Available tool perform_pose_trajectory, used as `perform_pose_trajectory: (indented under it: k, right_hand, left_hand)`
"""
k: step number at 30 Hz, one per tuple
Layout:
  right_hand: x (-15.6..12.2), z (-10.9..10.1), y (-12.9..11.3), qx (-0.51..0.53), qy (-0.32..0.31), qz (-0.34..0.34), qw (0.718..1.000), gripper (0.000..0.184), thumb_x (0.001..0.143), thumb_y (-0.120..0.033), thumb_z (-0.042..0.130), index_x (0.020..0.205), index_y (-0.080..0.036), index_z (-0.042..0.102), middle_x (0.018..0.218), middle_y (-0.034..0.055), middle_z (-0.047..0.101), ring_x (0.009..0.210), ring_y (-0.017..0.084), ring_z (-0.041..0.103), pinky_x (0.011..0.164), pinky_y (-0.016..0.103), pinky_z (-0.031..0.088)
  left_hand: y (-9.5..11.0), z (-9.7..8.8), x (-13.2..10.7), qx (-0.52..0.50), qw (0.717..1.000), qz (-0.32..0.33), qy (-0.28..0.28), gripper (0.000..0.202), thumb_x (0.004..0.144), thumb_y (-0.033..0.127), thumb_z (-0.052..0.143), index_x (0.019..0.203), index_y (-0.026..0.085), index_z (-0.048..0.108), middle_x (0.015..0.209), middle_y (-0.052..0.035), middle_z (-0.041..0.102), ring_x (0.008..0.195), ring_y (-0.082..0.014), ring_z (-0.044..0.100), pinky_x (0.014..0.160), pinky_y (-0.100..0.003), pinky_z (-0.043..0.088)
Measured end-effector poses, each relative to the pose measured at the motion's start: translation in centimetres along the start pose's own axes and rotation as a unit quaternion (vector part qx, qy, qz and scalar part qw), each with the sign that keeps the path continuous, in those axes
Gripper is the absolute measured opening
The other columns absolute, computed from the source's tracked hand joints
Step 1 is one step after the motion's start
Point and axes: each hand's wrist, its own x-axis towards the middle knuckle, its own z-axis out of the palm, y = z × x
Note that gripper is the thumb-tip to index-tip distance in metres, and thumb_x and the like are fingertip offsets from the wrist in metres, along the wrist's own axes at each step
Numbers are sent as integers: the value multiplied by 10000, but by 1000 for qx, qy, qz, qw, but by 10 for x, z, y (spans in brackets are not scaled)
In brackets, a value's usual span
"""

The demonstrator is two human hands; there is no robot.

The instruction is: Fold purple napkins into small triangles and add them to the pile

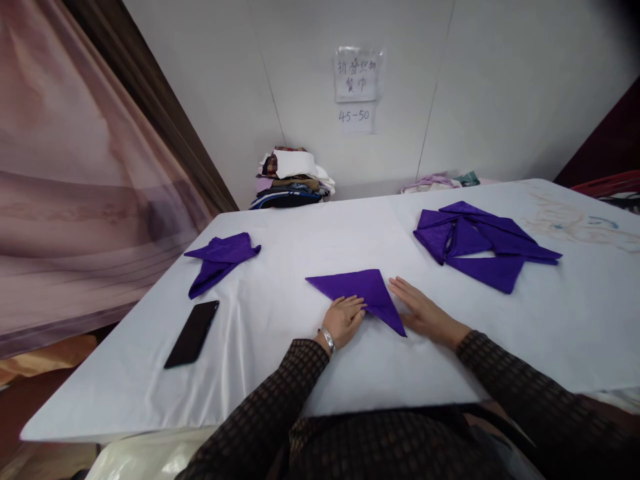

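Purple napkin (367,288), folded to a triangle, lies on the white table (280,267) right in front of the person. The left hand (345,320) rests on its near side, fingers a bit bent, holding nothing. The right hand (423,312) lies flat and open at its right edge. It looks soft and light; a corner looks easy to pinch. More folded napkins (480,243) lie at 2 o'clock, a phone (193,333) at 8; there is room at 12.
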Motion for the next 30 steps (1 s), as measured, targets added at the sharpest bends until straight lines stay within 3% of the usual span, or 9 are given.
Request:
perform_pose_trajectory:
  k: [2, 4, 7, 9, 12, 14, 20, 25, 30]
  right_hand:
    - [9, 4, 1, 7, -2, -24, 1000, 597, 862, -284, 501, 1427, -208, 324, 1490, 94, 310, 1393, 238, 192, 1109, 455, 245]
    - [19, 7, 2, 20, -6, -42, 999, 504, 867, -289, 507, 1360, -212, 433, 1435, 104, 407, 1380, 249, 232, 1104, 481, 229]
    - [32, 10, 3, 63, -32, -68, 995, 314, 871, -275, 507, 1167, -237, 605, 1224, 84, 614, 1290, 258, 404, 1105, 518, 172]
    - [36, 11, 1, 103, -43, -67, 991, 251, 879, -284, 500, 1075, -243, 650, 1065, 47, 686, 1125, 241, 561, 1105, 512, 172]
    - [37, 12, -4, 172, -60, -17, 983, 262, 892, -358, 477, 988, -225, 682, 909, 8, 705, 884, 214, 640, 1023, 443, 345]
    - [38, 11, -8, 211, -77, 29, 974, 297, 884, -405, 474, 943, -209, 690, 835, 6, 699, 836, 222, 630, 889, 387, 452]
    - [56, 7, -11, 251, -118, 82, 957, 243, 823, -379, 537, 879, -179, 663, 801, 7, 662, 773, 203, 589, 712, 318, 466]
    - [77, 2, -14, 237, -157, 91, 954, 197, 787, -359, 564, 767, -172, 622, 673, -20, 590, 620, 144, 516, 572, 254, 397]
    - [97, 4, -17, 226, -171, 84, 955, 180, 757, -338, 586, 809, -174, 638, 704, -10, 605, 642, 146, 518, 567, 246, 385]
  left_hand:
    - [-1, -1, 0, -21, 1000, -2, 4, 355, 925, 323, 349, 1122, 255, 637, 1246, -10, 613, 1228, -147, 492, 1079, -393, 307]
    - [-2, -3, -1, -39, 999, -6, 1, 355, 923, 323, 349, 1123, 260, 635, 1246, -10, 613, 1229, -147, 492, 1086, -396, 298]
    - [-5, -5, -2, -74, 997, -4, -10, 351, 925, 328, 347, 1107, 261, 639, 1236, -14, 621, 1221, -155, 501, 1090, -410, 292]
    - [-7, -5, -5, -99, 995, 12, -13, 346, 926, 314, 343, 1064, 251, 654, 1193, -20, 648, 1196, -161, 523, 1084, -413, 303]
    - [-7, -5, -10, -106, 994, 41, 7, 298, 897, 294, 403, 1055, 237, 650, 1154, -40, 665, 1152, -179, 551, 1044, -401, 356]
    - [-5, -4, -15, -80, 995, 44, 42, 298, 835, 296, 512, 1097, 217, 628, 1137, -63, 665, 1114, -208, 561, 1003, -402, 392]
    - [5, -4, -24, -3, 992, -63, 112, 356, 729, 262, 641, 1077, 189, 623, 983, -62, 687, 947, -238, 586, 855, -396, 442]
    - [12, -8, -26, -51, 983, -133, 120, 493, 714, 329, 681, 1166, 180, 555, 954, -46, 700, 924, -222, 611, 874, -375, 440]
    - [15, -12, -25, -157, 957, -215, 114, 612, 762, 486, 615, 1270, 182, 460, 938, -56, 712, 867, -220, 650, 789, -349, 480]
